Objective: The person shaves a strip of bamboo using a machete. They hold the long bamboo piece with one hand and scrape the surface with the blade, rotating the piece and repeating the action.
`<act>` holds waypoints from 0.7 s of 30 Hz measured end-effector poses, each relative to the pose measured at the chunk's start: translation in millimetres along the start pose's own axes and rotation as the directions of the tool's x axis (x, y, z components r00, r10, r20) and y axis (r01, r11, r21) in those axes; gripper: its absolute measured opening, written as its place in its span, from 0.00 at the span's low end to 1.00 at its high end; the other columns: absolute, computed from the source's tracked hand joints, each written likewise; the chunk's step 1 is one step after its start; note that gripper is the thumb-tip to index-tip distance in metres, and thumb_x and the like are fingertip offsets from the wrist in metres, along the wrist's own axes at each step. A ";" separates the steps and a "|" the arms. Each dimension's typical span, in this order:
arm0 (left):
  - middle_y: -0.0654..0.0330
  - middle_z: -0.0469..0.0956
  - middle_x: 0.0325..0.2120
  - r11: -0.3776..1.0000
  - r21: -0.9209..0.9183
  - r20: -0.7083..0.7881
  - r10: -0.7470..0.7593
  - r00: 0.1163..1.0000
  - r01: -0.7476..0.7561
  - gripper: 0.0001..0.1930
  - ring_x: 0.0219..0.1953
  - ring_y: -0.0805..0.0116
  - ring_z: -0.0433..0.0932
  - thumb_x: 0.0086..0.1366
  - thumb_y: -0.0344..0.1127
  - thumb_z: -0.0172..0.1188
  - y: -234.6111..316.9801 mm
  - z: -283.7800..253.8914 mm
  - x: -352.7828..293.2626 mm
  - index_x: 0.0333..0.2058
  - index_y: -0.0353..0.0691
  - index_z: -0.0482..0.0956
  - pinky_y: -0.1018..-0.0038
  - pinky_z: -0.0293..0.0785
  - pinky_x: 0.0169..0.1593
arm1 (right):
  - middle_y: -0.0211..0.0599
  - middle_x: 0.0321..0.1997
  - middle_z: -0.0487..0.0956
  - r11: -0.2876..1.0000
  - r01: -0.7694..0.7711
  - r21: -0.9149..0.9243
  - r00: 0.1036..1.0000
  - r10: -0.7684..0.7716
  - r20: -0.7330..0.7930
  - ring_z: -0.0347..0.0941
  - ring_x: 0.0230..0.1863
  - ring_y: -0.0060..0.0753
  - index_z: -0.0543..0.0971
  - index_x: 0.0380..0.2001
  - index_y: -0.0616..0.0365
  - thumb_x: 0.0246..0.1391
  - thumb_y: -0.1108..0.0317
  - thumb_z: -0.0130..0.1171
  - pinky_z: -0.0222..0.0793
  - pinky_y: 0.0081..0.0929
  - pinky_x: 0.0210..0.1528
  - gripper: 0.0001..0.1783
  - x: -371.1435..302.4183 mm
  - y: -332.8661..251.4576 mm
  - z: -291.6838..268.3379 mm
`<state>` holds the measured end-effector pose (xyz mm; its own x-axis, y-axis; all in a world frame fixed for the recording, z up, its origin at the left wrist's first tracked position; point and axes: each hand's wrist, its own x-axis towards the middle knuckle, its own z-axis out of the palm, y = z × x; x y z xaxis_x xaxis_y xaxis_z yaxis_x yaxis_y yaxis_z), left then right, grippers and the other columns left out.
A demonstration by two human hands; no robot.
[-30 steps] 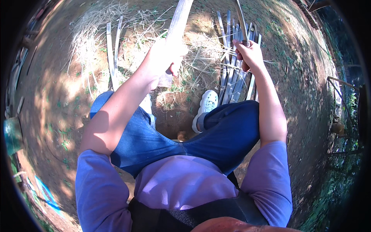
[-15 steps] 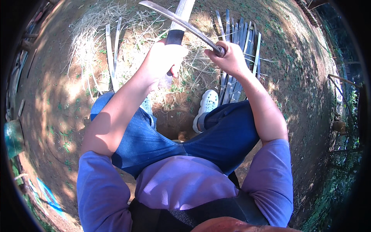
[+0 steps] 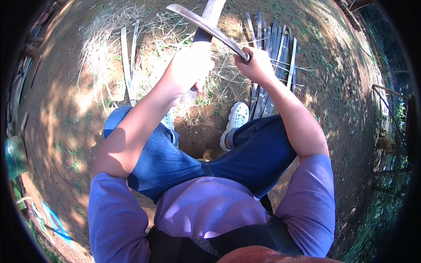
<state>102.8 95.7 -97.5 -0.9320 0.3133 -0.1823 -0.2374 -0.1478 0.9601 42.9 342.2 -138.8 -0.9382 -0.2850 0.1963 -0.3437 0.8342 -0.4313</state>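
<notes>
My left hand (image 3: 189, 68), brightly lit, is closed around a flat bamboo slat (image 3: 214, 9). The slat points up and away, pale at its far part and dark just above my fingers; a short end shows below the hand. My right hand (image 3: 256, 65) grips a long, slightly curved knife (image 3: 193, 15) by its handle, which the fingers mostly hide. Its blade slants up to the left and crosses over the slat, at or close to its surface; whether it touches, I cannot tell.
Pale shavings (image 3: 112, 33) lie heaped at the far left, beside two light strips (image 3: 126, 59). A stack of dark slats (image 3: 267, 57) lies on the ground at right, past my shoe (image 3: 237, 118). At the left rim stands a green container (image 3: 16, 157).
The knife has shifted slightly right and down along with my right hand. My left hand and the slat have moved a little to the right, and the blade now crosses the slat's dark part.
</notes>
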 end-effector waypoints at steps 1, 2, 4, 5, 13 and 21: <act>0.66 0.71 0.15 1.000 0.004 -0.021 -0.021 1.000 0.021 0.06 0.13 0.78 0.70 0.65 0.31 0.60 4.7 2.9 -4.2 0.29 0.39 0.77 0.77 0.69 0.19 | 0.48 0.25 0.79 0.998 -0.056 -0.004 0.998 0.056 -0.040 0.78 0.30 0.52 0.80 0.27 0.59 0.51 0.57 0.64 0.72 0.41 0.36 0.15 6.1 6.7 -1.2; 0.66 0.71 0.14 0.999 0.008 -0.042 -0.042 0.998 0.042 0.06 0.13 0.78 0.70 0.65 0.31 0.60 7.5 5.0 -7.2 0.28 0.39 0.77 0.77 0.69 0.19 | 0.47 0.26 0.80 0.994 -0.113 -0.006 0.990 0.112 -0.081 0.79 0.32 0.52 0.79 0.27 0.58 0.52 0.56 0.63 0.74 0.42 0.39 0.15 11.5 13.2 -3.5; 0.66 0.71 0.15 0.999 0.007 0.026 -0.032 0.999 0.032 0.06 0.13 0.78 0.70 0.66 0.31 0.61 5.2 1.3 -9.7 0.29 0.39 0.77 0.77 0.69 0.18 | 0.49 0.28 0.80 0.970 -0.240 -0.028 0.969 0.237 -0.072 0.79 0.35 0.52 0.80 0.28 0.59 0.52 0.55 0.62 0.73 0.41 0.41 0.16 22.1 22.8 -14.8; 0.66 0.71 0.15 1.000 0.006 0.061 -0.027 0.998 0.026 0.05 0.14 0.78 0.71 0.66 0.31 0.61 4.3 0.4 -10.7 0.29 0.39 0.77 0.78 0.68 0.18 | 0.49 0.29 0.81 0.967 -0.255 0.010 0.962 0.255 -0.096 0.79 0.35 0.52 0.81 0.29 0.59 0.52 0.55 0.62 0.73 0.41 0.41 0.16 26.1 31.3 -16.3; 0.67 0.71 0.16 0.999 -0.013 0.091 -0.048 0.995 0.049 0.05 0.14 0.79 0.70 0.66 0.30 0.60 2.1 4.5 -12.6 0.32 0.36 0.77 0.79 0.69 0.19 | 0.47 0.29 0.81 0.967 -0.238 0.085 0.959 0.248 -0.136 0.80 0.35 0.50 0.82 0.31 0.60 0.51 0.53 0.65 0.74 0.39 0.40 0.18 18.6 32.6 -18.5; 0.67 0.71 0.17 0.998 -0.039 0.054 -0.042 0.998 0.044 0.06 0.13 0.79 0.69 0.66 0.31 0.58 6.1 3.3 -4.4 0.30 0.37 0.75 0.79 0.69 0.19 | 0.46 0.22 0.77 0.994 0.082 0.076 0.996 -0.084 0.022 0.76 0.26 0.48 0.78 0.25 0.60 0.50 0.61 0.66 0.70 0.38 0.33 0.14 -9.6 -20.2 -14.7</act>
<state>106.3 96.5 -90.1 -0.9049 0.3698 -0.2105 -0.2886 -0.1699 0.9422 59.4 335.0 -119.1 -0.9067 -0.3646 0.2121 -0.4216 0.7695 -0.4797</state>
